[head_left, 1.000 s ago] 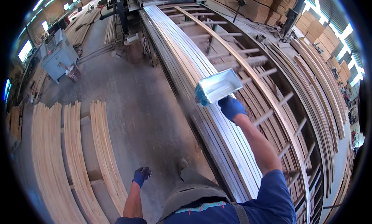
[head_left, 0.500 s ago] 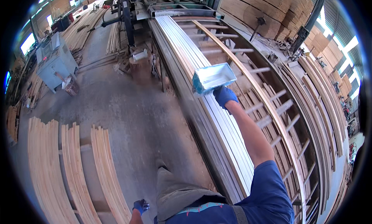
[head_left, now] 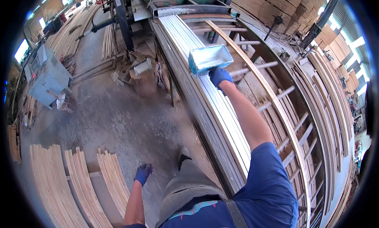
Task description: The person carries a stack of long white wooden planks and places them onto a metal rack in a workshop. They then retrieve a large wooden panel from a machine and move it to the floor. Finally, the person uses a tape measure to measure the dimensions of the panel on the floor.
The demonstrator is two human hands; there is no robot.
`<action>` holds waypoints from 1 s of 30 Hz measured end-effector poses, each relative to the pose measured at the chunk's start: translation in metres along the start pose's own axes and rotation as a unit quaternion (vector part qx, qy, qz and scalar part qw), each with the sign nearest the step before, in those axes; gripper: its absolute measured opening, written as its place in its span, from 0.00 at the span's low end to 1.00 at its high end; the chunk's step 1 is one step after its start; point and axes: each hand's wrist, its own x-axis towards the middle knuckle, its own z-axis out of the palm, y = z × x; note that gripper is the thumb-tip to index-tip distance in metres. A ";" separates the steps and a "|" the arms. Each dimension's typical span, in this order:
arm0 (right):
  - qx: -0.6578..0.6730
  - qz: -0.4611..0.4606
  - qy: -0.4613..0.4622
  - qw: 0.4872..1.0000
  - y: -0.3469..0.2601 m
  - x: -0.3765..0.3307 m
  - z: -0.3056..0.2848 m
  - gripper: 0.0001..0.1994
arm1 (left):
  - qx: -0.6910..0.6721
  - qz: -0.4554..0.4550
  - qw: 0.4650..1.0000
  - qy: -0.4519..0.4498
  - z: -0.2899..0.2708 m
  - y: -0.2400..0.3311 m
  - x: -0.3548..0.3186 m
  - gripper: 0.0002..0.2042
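Observation:
My right hand (head_left: pixel 220 76), in a blue glove, grips a blue open-topped box (head_left: pixel 210 58) by its near side. White paste coats the inside of the box, which is held over a row of long wooden strips (head_left: pixel 231 119) with white upper faces. Its underside hides whether it touches them. Low on the left, my left hand (head_left: pixel 143 173), also gloved in blue, hangs over the floor with loosely curled fingers, holding nothing. Nearest to it are the ends of pale wood strips (head_left: pixel 114 168) stacked in bundles.
A long pale batten (head_left: pixel 260 84) lies across the rollers (head_left: pixel 286 91) on the right. A metal machine frame (head_left: pixel 189 10) stands at the far end. To the left are a grey cabinet (head_left: pixel 49 76) and a wood stump (head_left: pixel 144 84). Lumber stacks (head_left: pixel 276 7) line the back right.
The machine frame and stump appear nearer as I step forward. My left hand has risen further into view, while the box in my right hand has shifted slightly left and up in the picture.

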 end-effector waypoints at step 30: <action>0.167 -0.035 -0.040 0.985 -0.197 0.124 0.125 0.12 | -0.243 -0.072 0.965 0.067 -0.241 0.235 0.355 0.11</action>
